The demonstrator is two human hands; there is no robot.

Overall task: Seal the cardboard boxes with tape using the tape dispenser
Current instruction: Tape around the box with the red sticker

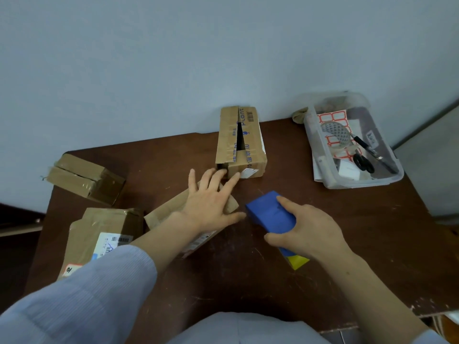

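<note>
A long cardboard box (239, 142) with blue print lies against the wall, its top flaps parted along a dark gap. My left hand (211, 199) reaches toward its near end with straight spread fingers, the fingertips touching that end. Under this hand lies a flatter cardboard box (171, 209). My right hand (305, 229) grips a blue tape dispenser (270, 212) with a yellow part (298, 261) showing below the palm. The dispenser rests on the brown table (372, 244).
A taped cardboard box (84, 180) sits at the far left, and another box with a shipping label (101, 234) lies near my left sleeve. A clear plastic bin (352, 142) at the back right holds red-bordered labels, scissors and a pen. The wall runs behind the table.
</note>
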